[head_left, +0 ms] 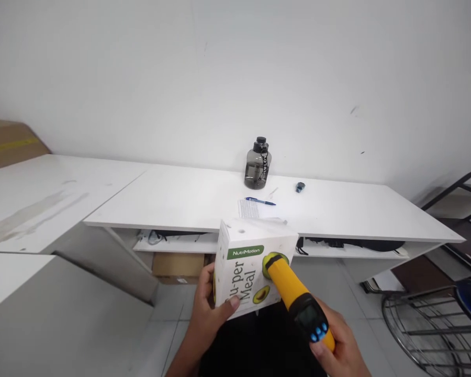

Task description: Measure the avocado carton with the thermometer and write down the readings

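Observation:
A white cardboard box (pixel 255 238) with a green label and avocado pictures is held up in front of the desk. My left hand (pixel 210 309) grips it by its lower left side, the thumb lying across the printed front. In my right hand (pixel 339 340) is a yellow and black infrared thermometer (pixel 288 285), with a small screen and blue-lit buttons facing me. Its nose points at the box front, over the upper avocado picture; whether it touches the box I cannot tell. The fingers behind the thermometer's handle are partly hidden.
On the white desk (pixel 172 193) stand a grey water bottle (pixel 258 165), a blue pen (pixel 260 201) on paper (pixel 248 209) and a small dark object (pixel 300 187). A shelf below holds dark items. Cardboard boxes sit far left (pixel 13 141) and underneath (pixel 178 264). Metal-framed chairs (pixel 435 324) stand right.

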Demonstrator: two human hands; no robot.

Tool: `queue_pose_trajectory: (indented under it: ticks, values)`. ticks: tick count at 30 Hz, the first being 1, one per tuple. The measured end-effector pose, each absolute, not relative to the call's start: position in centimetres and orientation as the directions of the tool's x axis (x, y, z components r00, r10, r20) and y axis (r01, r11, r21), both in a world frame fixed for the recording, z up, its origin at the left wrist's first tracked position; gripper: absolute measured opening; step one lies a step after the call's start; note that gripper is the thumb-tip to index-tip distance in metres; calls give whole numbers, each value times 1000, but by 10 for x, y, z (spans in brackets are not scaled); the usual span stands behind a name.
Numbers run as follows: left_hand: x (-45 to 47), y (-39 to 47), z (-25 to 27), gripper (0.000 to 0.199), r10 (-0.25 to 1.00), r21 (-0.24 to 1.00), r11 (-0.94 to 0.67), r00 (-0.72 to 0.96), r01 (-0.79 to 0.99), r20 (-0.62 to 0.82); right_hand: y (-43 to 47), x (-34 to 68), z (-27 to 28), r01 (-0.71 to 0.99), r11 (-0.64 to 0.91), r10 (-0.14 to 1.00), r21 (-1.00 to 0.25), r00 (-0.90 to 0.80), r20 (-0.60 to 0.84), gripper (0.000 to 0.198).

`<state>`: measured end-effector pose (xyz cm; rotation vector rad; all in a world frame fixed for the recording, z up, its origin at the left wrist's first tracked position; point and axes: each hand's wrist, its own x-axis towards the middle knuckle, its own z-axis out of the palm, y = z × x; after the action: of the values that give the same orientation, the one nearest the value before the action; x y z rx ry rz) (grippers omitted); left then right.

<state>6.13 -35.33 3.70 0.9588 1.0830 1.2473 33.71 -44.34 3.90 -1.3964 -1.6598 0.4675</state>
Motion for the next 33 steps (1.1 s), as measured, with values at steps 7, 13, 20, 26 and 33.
queue_pose_trajectory:
  ticks: [7,13,20,26,33]
  values:
    - [70,-375,49,76,997,965,55,-33,-258,-66,-464,338,40,586,368,902,-722,-34,431,58]
    - [66,-379,38,78,1000,967,14,-19,-253,-20,-471,340,33,565,389,890,-727,-26,456,61]
    - [65,-386,31,81,999,967,-44,-24,-251,39,-471,337,31,515,373,896,-772,18,444,61]
    - [65,-386,23,81,998,970,-54,-37,-237,46,-471,336,28,511,371,902,-775,1,433,65]
    - [69,-386,22,75,995,960,-89,-64,-267,75,-467,340,19,549,417,882,-725,-53,468,67]
